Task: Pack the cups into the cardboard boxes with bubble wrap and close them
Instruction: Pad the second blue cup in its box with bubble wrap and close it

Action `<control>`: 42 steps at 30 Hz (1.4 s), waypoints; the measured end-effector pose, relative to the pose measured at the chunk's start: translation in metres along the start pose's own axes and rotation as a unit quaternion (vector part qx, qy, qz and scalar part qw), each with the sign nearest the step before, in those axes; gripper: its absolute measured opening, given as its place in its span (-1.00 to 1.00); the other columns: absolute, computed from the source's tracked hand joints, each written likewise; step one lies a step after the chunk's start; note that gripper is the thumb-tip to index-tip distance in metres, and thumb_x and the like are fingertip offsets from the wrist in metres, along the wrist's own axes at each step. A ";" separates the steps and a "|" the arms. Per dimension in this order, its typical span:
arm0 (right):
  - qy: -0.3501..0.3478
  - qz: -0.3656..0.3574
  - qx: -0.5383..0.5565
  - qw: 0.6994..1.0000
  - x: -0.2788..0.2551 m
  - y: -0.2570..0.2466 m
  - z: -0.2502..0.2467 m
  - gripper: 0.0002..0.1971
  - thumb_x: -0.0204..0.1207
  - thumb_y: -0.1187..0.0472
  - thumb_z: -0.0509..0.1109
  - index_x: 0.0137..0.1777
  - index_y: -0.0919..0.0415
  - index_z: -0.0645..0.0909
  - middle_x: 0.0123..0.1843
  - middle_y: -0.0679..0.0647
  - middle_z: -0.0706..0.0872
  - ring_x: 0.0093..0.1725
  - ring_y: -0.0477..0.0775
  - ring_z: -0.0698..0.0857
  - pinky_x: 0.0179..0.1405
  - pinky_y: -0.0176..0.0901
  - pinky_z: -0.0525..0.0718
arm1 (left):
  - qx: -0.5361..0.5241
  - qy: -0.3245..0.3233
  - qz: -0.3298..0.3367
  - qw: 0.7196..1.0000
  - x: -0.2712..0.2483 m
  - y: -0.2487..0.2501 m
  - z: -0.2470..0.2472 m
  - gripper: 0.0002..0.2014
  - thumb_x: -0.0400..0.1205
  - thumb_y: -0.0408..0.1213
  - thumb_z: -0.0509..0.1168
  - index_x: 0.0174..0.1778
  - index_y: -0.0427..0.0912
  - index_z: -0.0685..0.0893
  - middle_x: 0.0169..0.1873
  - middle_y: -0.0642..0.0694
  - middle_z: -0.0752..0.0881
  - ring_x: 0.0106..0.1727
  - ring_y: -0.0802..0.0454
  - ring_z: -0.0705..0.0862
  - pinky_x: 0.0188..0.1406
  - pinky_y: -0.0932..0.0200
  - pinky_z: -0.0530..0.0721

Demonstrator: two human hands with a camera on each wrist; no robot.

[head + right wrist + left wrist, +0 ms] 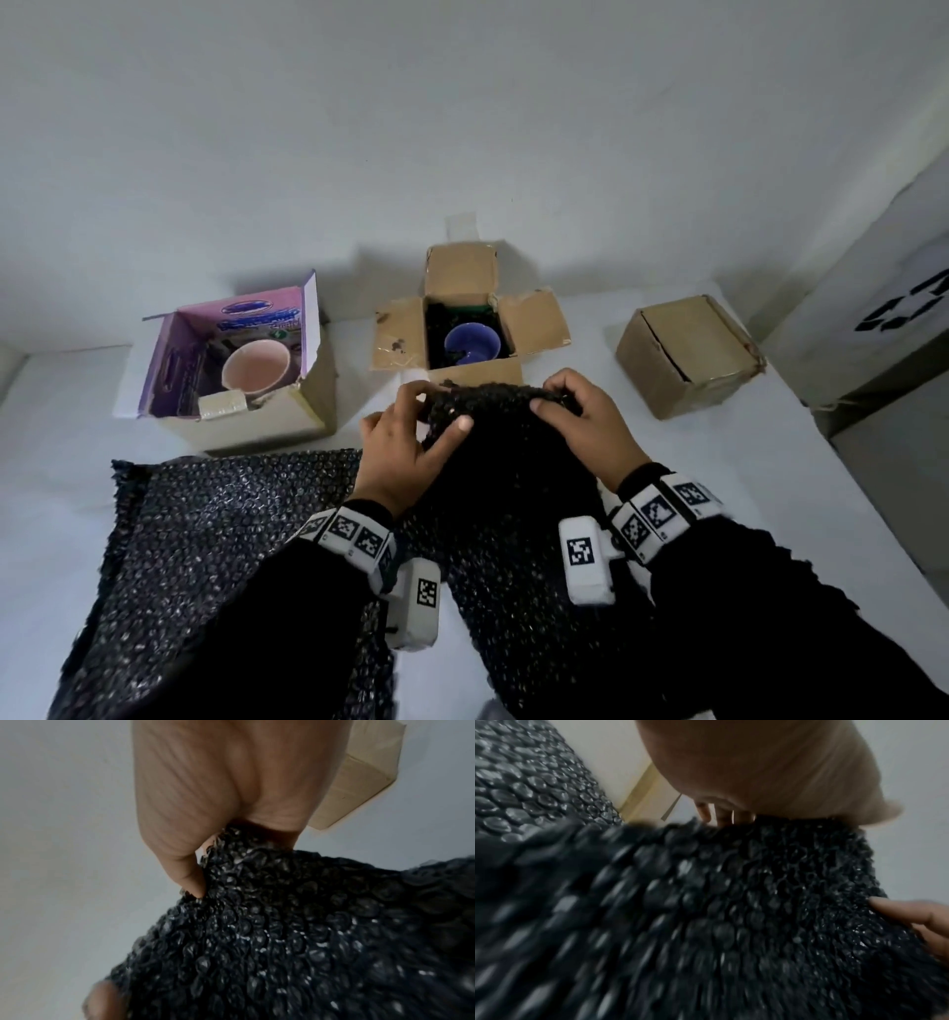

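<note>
Left hand (405, 442) and right hand (580, 416) each pinch the top edge of the black bubble wrap (493, 462), raised just before the open middle box (400, 334) holding the blue cup (472, 339). Risk: the trailing sheet may snag a flap and shift the box.
</note>
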State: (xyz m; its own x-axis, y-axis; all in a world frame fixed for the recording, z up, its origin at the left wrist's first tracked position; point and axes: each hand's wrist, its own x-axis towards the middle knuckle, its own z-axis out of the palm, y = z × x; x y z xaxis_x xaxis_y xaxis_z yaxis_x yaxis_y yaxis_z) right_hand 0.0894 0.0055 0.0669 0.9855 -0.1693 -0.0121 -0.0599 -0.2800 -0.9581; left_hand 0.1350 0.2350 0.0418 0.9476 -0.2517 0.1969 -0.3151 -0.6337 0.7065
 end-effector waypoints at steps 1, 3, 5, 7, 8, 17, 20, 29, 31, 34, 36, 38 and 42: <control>0.020 0.015 0.032 0.999 0.001 -0.004 0.001 -0.85 0.59 0.25 0.43 -0.13 0.24 0.51 -0.29 0.01 0.55 -0.26 -0.05 0.54 -0.20 -0.18 0.50 | -0.033 -0.023 -0.029 0.999 0.001 0.000 -0.003 -0.41 0.41 0.44 0.31 0.19 0.12 0.50 -0.15 0.19 0.72 -0.03 0.08 0.72 0.15 -0.02 0.57; 0.047 0.045 0.112 0.992 0.003 -0.010 0.002 -0.85 0.59 0.27 0.41 -0.13 0.29 0.50 -0.25 0.11 0.56 -0.21 0.03 0.55 -0.14 -0.07 0.52 | -0.078 -0.097 -0.085 0.989 0.006 0.001 -0.010 -0.52 0.38 0.23 0.52 0.10 0.10 0.61 -0.11 0.15 0.77 0.01 0.07 0.76 0.05 0.15 0.64; 0.073 0.070 0.150 0.984 0.007 -0.010 0.002 -0.86 0.54 0.30 0.44 -0.13 0.27 0.50 -0.23 0.12 0.55 -0.18 0.07 0.55 -0.10 0.01 0.51 | -0.078 -0.155 -0.095 0.980 0.010 0.003 -0.017 -0.68 0.48 0.01 0.53 0.04 -0.07 0.72 -0.11 0.03 0.80 0.03 0.00 0.78 -0.03 0.20 0.65; 0.119 0.051 0.071 0.989 0.012 -0.006 0.000 -0.81 0.46 0.32 0.48 -0.05 0.16 0.51 -0.09 0.02 0.62 -0.05 0.06 0.61 -0.02 0.03 0.56 | -0.035 -0.181 -0.067 0.981 0.016 0.007 -0.025 -0.72 0.60 -0.13 0.43 0.13 -0.21 0.69 -0.07 -0.07 0.78 0.02 -0.03 0.74 -0.09 0.20 0.58; 0.143 0.014 0.010 0.990 0.013 -0.007 -0.003 -0.72 0.42 0.32 0.48 0.05 0.11 0.50 0.05 -0.02 0.62 0.08 0.08 0.62 0.05 0.00 0.56 | 0.006 -0.193 -0.047 0.980 0.020 0.010 -0.029 -0.74 0.64 -0.17 0.37 0.17 -0.23 0.65 -0.04 -0.11 0.76 0.03 -0.06 0.72 -0.08 0.20 0.54; -0.099 -0.171 -0.423 0.884 0.024 -0.043 0.003 -0.33 0.44 0.08 0.39 0.51 -0.42 0.29 0.56 -0.33 0.37 0.66 0.04 -0.01 0.50 0.22 -0.22 | 0.206 -0.244 0.122 0.940 0.050 0.050 -0.053 -0.75 0.57 -0.23 0.13 0.14 -0.06 0.56 -0.03 -0.23 0.74 -0.03 -0.27 0.68 -0.05 -0.15 0.66; -0.118 -0.108 -0.372 0.914 0.031 -0.040 0.000 -0.79 0.62 0.12 0.30 0.20 -0.13 0.61 0.19 -0.19 0.69 0.42 -0.04 0.49 0.59 0.22 -0.02 | 0.197 -0.239 0.113 0.944 0.057 0.048 -0.055 -0.89 0.61 -0.31 0.16 -0.03 -0.01 0.48 -0.05 -0.13 0.70 -0.03 -0.18 0.66 -0.03 -0.14 0.63; -0.227 -0.072 -0.197 0.951 0.045 -0.043 0.002 -0.53 0.43 0.14 0.56 0.36 -0.09 0.65 0.19 -0.10 0.77 0.18 -0.18 0.70 0.25 -0.26 0.60 | 0.074 -0.281 0.087 0.953 0.076 0.061 -0.069 -0.55 0.44 0.14 0.10 0.09 -0.03 0.62 0.02 -0.01 0.57 0.08 0.07 0.54 0.15 0.13 0.49; -0.190 -0.071 -0.230 0.952 0.054 -0.047 0.000 -0.76 0.54 0.14 0.39 0.20 -0.02 0.68 0.07 -0.06 0.77 0.08 -0.01 0.71 0.18 -0.02 0.65 | 0.065 -0.290 0.060 0.953 0.083 0.064 -0.076 -0.51 0.56 0.14 0.08 0.18 -0.10 0.66 0.03 -0.02 0.58 0.14 0.08 0.53 0.16 0.19 0.43; -0.149 -0.070 -0.243 0.956 0.066 -0.060 -0.007 -0.84 0.65 0.31 0.24 0.06 0.00 0.54 -0.09 -0.09 0.66 -0.06 0.01 0.64 -0.16 -0.27 0.54 | 0.139 -0.305 0.047 0.941 0.097 0.057 -0.081 -0.69 0.72 -0.15 0.19 0.14 -0.26 0.74 -0.14 -0.11 0.61 -0.03 -0.05 0.62 -0.19 0.37 0.45; -0.128 -0.096 -0.243 0.957 0.079 -0.065 -0.013 -0.73 0.64 0.38 0.18 0.07 -0.07 0.46 -0.06 0.00 0.66 -0.09 0.03 0.64 -0.27 -0.34 0.47 | 0.139 -0.302 0.059 0.941 0.105 0.053 -0.084 -0.77 0.69 -0.21 0.29 0.07 -0.26 0.78 -0.20 -0.15 0.64 -0.15 -0.05 0.63 -0.29 0.41 0.43; -0.101 -0.119 -0.230 0.961 0.093 -0.065 -0.015 -0.73 0.60 0.26 0.15 0.08 -0.19 0.43 -0.04 0.15 0.66 -0.12 0.12 0.63 -0.28 -0.27 0.46 | 0.097 -0.258 0.068 0.959 0.112 0.052 -0.086 -0.86 0.67 -0.21 0.33 -0.03 -0.21 0.73 -0.21 -0.09 0.67 -0.15 -0.03 0.63 -0.18 0.24 0.46; -0.022 -0.176 -0.276 0.945 0.112 -0.074 -0.017 -0.73 0.51 -0.15 0.23 0.14 -0.12 0.55 -0.04 -0.04 0.62 0.08 0.08 0.42 0.09 -0.04 0.31 | 0.105 -0.073 0.114 0.985 0.131 0.054 -0.084 -0.89 0.66 -0.19 0.34 0.03 -0.13 0.67 -0.21 -0.11 0.76 -0.19 -0.09 0.69 -0.19 0.05 0.63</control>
State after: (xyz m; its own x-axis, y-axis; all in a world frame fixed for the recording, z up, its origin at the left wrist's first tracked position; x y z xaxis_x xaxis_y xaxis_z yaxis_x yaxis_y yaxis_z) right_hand 0.2015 -0.0092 0.1415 0.9647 0.0623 0.2558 0.2110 -0.7640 -0.6098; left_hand 0.2462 0.2293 0.1623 0.8380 -0.4977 0.2237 -0.5374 -0.6815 0.4968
